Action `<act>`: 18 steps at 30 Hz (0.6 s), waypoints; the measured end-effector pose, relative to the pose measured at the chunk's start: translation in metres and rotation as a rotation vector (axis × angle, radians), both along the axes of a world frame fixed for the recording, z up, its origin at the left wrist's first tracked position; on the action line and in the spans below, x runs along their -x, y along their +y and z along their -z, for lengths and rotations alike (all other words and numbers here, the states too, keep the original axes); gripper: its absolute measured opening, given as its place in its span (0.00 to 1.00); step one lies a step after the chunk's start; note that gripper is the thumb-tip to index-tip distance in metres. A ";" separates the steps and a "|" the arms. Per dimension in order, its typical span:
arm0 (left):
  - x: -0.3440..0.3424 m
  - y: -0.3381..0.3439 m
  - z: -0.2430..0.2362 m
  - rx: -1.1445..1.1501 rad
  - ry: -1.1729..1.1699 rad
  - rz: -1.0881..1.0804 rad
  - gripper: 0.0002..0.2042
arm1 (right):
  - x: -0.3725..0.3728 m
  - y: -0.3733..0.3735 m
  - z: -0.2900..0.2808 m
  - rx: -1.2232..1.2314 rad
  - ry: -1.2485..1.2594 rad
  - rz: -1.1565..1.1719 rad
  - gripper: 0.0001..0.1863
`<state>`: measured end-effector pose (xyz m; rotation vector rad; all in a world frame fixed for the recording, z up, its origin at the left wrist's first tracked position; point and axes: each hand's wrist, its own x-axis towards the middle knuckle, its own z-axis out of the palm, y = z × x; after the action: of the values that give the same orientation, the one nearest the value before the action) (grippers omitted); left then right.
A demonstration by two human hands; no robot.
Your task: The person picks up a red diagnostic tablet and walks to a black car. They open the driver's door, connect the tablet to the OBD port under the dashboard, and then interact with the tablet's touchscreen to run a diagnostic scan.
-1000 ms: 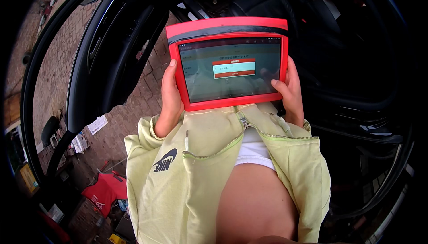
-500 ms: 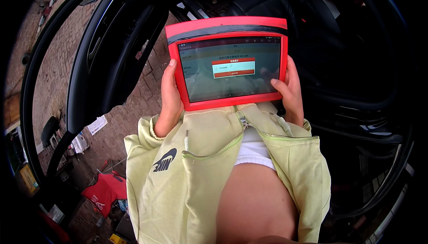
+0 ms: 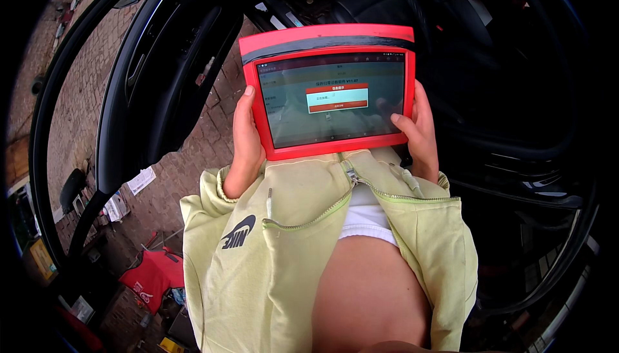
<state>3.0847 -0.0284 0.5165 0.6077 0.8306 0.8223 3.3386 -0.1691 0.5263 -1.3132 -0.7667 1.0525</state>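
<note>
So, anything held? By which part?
A red-framed rectangular tablet, by its side edges: left hand at the left, right hand at the right, its thumb over the dark screen.

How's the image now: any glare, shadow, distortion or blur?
Head view: faint reflections on the tablet screen; left hand and right hand look sharp. Head view, right: car interior in deep shadow. Head view, left: fisheye bends the door frame.

Black car door (image 3: 161, 88) above brick paving (image 3: 177, 185)
</note>
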 end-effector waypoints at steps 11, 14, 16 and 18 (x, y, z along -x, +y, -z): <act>-0.001 0.001 -0.001 -0.022 0.021 0.016 0.22 | 0.002 0.000 -0.001 -0.002 -0.012 0.018 0.37; -0.001 0.001 -0.001 -0.023 0.032 0.017 0.22 | 0.000 0.000 0.000 0.011 -0.018 0.012 0.37; -0.004 0.000 -0.004 -0.020 0.032 -0.017 0.22 | 0.000 0.000 -0.001 0.006 -0.028 0.010 0.37; -0.005 -0.001 -0.007 -0.017 0.039 -0.036 0.23 | 0.001 0.000 -0.001 0.003 -0.033 0.008 0.37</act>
<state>3.0897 -0.0290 0.5231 0.6271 0.8724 0.8531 3.3378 -0.1691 0.5278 -1.3377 -0.7842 1.0279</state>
